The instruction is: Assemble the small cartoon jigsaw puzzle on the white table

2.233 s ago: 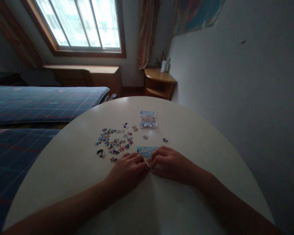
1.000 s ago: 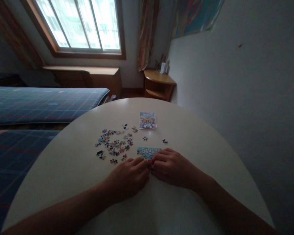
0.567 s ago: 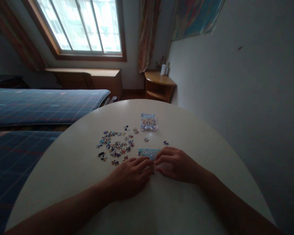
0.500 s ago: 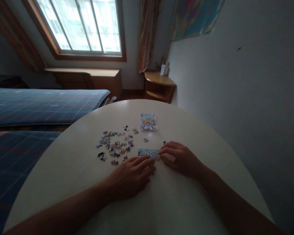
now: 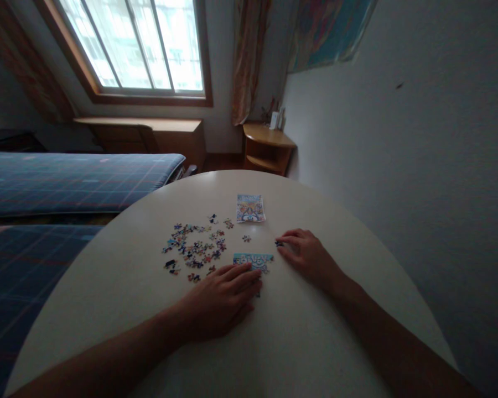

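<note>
My left hand lies flat with its fingers stretched over the lower part of a joined puzzle section, which has a blue top edge and white lettering. Some of that section is hidden beneath the fingers. To the right of it, my right hand has thumb and fingertips closed around a small dark puzzle piece at the table surface. A single loose piece lies above the joined section. Left of my left hand, many loose puzzle pieces are spread in a rough ring.
A picture sheet with a cartoon print lies toward the far side of the round white table. A plaid-covered bed stands to the left, a wall to the right. Beyond are a desk and a corner shelf.
My right hand has moved from the joined section's right edge, up and right, to the small dark piece. My left hand stays nearly in place on the section.
</note>
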`<state>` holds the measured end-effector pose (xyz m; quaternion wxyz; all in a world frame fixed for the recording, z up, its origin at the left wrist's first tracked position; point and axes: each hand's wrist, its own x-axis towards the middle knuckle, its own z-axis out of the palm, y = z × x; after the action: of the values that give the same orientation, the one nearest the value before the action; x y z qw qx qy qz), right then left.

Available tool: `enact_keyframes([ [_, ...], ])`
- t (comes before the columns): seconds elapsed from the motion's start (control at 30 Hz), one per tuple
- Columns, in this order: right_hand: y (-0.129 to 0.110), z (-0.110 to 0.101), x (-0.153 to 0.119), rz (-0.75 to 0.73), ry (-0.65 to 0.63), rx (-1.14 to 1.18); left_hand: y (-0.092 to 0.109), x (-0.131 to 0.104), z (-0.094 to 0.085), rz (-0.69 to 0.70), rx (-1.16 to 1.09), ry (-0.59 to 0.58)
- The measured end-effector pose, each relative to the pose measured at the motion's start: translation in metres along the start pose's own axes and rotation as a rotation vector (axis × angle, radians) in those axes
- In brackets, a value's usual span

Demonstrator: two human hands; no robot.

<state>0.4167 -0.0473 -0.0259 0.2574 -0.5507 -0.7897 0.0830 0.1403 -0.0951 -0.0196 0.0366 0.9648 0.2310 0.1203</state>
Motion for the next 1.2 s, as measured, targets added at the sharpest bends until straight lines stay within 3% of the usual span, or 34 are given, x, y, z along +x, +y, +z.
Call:
enact_keyframes([
  [0.8, 0.000, 0.001, 0.002, -0.090, -0.014, 0.066, -0.001, 0.002, -0.003, -0.002, -0.057, -0.003],
  [1.2, -0.011, 0.013, 0.006, -0.106, 0.029, -0.094, -0.004, 0.002, -0.001, -0.036, -0.053, -0.004],
])
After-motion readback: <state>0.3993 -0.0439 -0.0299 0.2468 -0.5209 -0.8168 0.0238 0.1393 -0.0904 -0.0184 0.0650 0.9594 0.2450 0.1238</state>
